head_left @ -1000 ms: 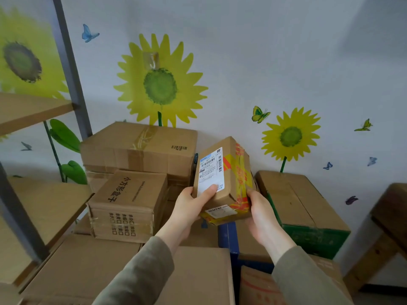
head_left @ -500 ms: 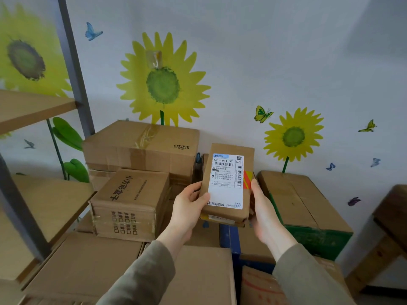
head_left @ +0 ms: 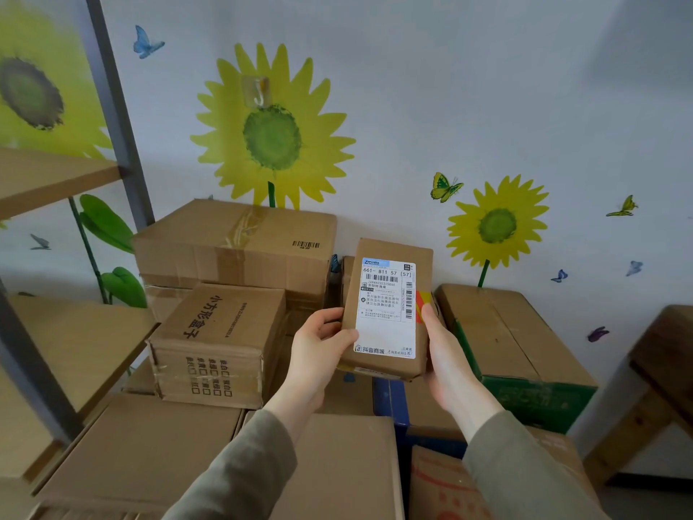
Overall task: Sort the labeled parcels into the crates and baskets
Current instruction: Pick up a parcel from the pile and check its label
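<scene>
Left hand (head_left: 318,354) and right hand (head_left: 446,358) clasp the parcel (head_left: 390,369) by its sides (label (head_left: 386,309) facing near); read its code, thumbs clear of print.

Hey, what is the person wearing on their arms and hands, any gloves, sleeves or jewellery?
Both hands are bare: no gloves, and no ring shows on the left hand or the right hand. Each arm wears a long, plain olive-grey sleeve, the left sleeve and the right sleeve, ending at the wrist. No watch or bracelet shows.
</scene>
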A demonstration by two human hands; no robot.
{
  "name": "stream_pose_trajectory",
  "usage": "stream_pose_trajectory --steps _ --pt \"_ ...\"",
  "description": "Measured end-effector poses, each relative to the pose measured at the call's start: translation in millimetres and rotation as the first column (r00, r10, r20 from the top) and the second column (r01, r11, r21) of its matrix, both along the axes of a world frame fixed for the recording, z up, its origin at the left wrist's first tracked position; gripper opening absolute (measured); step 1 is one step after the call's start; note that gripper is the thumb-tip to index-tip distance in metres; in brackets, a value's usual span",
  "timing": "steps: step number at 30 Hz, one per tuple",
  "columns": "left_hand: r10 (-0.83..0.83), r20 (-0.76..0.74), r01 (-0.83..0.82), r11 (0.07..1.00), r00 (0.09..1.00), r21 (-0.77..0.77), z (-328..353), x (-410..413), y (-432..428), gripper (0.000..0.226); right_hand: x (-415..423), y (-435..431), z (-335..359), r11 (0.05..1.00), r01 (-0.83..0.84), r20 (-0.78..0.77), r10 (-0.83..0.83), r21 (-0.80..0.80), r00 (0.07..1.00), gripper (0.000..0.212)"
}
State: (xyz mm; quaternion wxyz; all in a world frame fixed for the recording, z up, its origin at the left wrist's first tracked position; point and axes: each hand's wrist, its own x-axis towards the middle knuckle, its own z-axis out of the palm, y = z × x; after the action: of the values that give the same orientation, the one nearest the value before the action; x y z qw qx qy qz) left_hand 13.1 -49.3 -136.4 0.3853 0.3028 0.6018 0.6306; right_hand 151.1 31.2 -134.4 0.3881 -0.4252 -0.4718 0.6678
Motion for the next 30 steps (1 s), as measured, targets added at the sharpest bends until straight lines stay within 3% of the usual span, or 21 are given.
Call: stream_pose_trajectory --steps 10,16,30 --pt "-0.003 -0.027 0.003 1.0 1.0 -0.005 0 -5 0 0.036 -7 0 -2 1.0 0.025 0.0 -0.025 0.017 1.0 0.029" --pt "-0.038 -0.045 0.036 0.999 0.998 -0.039 0 -8 -1 0.052 -12 -4 0 0.999 0.048 0.02 -0.048 0.022 0.999 0.029" --pt "-0.091 -0.035 0.09 0.995 0.995 -0.033 -4 -17 0 0.03 -19 -9 -4 0.994 0.106 0.106 -0.104 -0.015 0.989 0.032"
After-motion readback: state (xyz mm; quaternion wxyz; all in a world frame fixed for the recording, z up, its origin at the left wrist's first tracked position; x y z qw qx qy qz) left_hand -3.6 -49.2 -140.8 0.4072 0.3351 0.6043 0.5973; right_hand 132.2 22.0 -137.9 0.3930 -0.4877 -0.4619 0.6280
